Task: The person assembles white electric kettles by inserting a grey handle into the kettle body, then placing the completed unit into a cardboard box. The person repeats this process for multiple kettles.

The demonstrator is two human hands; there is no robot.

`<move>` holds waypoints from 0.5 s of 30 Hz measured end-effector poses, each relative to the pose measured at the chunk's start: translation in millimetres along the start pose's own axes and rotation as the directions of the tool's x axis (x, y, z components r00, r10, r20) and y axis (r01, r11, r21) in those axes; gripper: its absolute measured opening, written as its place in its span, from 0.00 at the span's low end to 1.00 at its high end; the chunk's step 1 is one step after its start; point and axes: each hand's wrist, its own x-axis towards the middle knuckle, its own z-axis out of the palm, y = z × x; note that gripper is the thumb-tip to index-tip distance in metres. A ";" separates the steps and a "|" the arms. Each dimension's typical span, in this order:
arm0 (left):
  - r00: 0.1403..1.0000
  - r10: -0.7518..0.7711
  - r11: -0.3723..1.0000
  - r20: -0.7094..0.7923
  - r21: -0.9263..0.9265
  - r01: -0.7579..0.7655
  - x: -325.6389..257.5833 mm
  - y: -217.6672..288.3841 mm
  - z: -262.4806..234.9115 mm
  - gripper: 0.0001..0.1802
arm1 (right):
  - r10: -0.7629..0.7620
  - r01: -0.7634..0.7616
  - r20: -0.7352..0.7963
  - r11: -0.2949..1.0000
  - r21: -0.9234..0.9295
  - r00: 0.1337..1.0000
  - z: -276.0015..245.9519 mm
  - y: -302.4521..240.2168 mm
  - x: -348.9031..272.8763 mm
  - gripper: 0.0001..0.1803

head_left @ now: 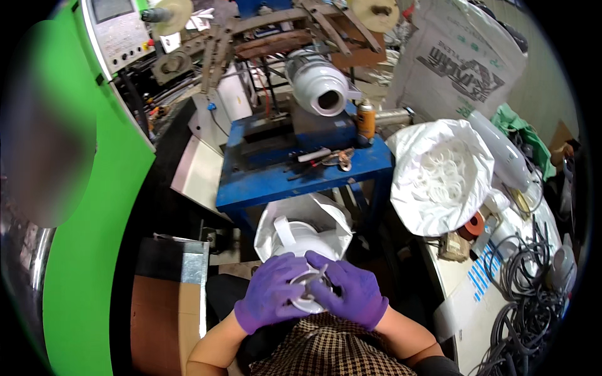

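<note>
Both my hands wear purple gloves and meet low in the middle, in front of my lap. Between them is a white, round, hollow plastic part [308, 307] with an open mouth. My left hand [271, 293] wraps its left side. On the other side, my right hand [352, 293] grips it, with the thumb near the rim and fingers over the top. A thin pale piece sticks up by the fingers; I cannot make out what it is. Just beyond my hands, an open white sack [335, 232] holds a white plastic piece with a strap-like handle [285, 232].
A blue metal bench [301, 182] ahead carries hand tools, an orange spray can [365, 123] and a white pot-shaped part [320, 91]. To the right stand a white bag of rings [411, 200] and coiled black cables [517, 313]. A green machine [72, 276] and cardboard box [157, 319] are left.
</note>
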 end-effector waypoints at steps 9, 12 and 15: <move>0.968 -0.195 0.981 -0.157 -0.004 0.196 0.8 -88.3 105.2 0.51 | -0.019 -0.005 -0.189 0.992 -0.124 0.982 12.4 71.4 -15.9 0.27; 0.959 -0.163 0.982 -0.233 0.054 0.180 -3.8 -89.8 113.6 0.39 | -0.190 0.167 -0.040 0.931 -0.323 0.981 4.6 60.4 -20.0 0.31; 0.967 -0.116 0.979 -0.226 0.139 0.150 2.0 -82.9 117.5 0.33 | 0.016 0.048 0.137 0.892 -0.449 0.990 21.4 74.0 -33.9 0.38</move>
